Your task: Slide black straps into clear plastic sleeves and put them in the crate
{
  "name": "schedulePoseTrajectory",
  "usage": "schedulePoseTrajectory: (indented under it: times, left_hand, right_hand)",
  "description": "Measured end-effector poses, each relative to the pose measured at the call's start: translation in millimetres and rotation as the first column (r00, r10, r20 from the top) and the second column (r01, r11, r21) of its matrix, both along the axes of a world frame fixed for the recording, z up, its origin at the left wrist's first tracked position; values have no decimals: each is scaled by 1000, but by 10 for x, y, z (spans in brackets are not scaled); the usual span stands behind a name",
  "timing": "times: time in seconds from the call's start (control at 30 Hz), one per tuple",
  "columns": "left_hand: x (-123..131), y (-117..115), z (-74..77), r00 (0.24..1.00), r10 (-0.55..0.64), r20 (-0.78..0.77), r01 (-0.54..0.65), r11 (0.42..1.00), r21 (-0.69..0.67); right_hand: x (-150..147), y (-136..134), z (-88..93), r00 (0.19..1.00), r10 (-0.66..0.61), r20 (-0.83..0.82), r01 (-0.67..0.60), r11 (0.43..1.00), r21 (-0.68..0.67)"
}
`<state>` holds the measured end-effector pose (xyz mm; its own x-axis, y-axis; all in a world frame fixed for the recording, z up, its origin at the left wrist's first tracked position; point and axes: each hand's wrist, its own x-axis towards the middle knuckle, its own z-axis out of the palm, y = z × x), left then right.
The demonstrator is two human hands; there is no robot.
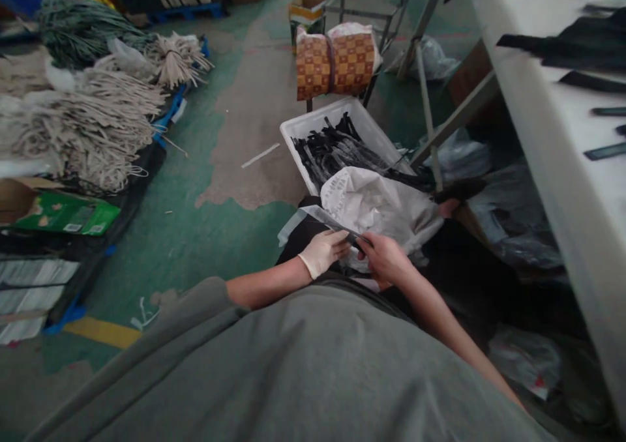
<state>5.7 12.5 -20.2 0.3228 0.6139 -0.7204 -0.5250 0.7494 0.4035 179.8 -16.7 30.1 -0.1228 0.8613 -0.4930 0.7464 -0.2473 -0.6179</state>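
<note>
My left hand (325,253), in a pale glove, is closed at the lap around a dark strip (353,236). Bare, my right hand (384,256) grips the other end of that strip with bent fingers. From the left hand a translucent, whitish band (313,214) reaches up and to the left. A white sack (376,207) with printed marks lies over the lap just beyond the hands. Behind the sack is a white tray (288,129) holding many black strips (337,145).
Bundles of beige cords (107,116) lie on a pallet at the left. A checkered roll (335,64) is behind the tray. The white table (552,122) at the right bears black strips (581,44); plastic bags (513,214) lie beneath it.
</note>
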Motion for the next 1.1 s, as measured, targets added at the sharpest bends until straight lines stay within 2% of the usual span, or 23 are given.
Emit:
schedulePoseTrajectory:
  times: [0.1, 0.2, 0.3, 0.4, 0.5, 0.57, 0.7, 0.77, 0.9, 1.03, 1.1]
  left_hand:
    - [-70, 59, 11, 997, 82, -15, -82, 996, -19]
    - [-135, 90, 46, 991, 127, -28, -128, 991, -42]
    - [-62, 4, 63, 998, 48, 38, -47, 998, -30]
    - [-2, -27, 51, 997, 3, 77, -4, 1000, 4]
    - [-64, 63, 43, 993, 116, 13, -116, 993, -13]
    - [-91, 92, 53, 990, 139, -4, -140, 990, -17]
    - [20, -3, 69, 997, -7, 79, 6, 1000, 15]
    - [65, -23, 65, 996, -8, 86, 7, 1000, 13]
    - [47, 25, 59, 994, 101, 28, -102, 995, 13]
    - [118, -54, 88, 996, -36, 87, 34, 999, 17]
    - [145, -72, 106, 993, -68, 97, 66, 998, 19]
  right_hand:
    - [115, -20, 79, 995, 39, -87, -45, 996, -73]
    - [244, -27, 100, 999, 34, -38, -36, 998, -53]
    - [165, 7, 79, 997, 40, 65, -43, 998, 47]
    - [78, 21, 106, 999, 51, 7, -51, 998, 22]
    - [152, -6, 166, 997, 51, -53, -55, 996, -69]
    - [199, -16, 178, 999, 43, -6, -43, 998, -50]
    - [135, -1, 136, 997, 26, 69, -29, 999, 34]
    - [134, -15, 122, 1000, 24, 16, -24, 1000, 9]
    - [252, -72, 128, 1000, 1, -25, -3, 999, -49]
    - [210, -58, 149, 999, -6, 49, 6, 1000, 12]
    - [194, -57, 169, 999, -2, 43, 2, 1000, 11]
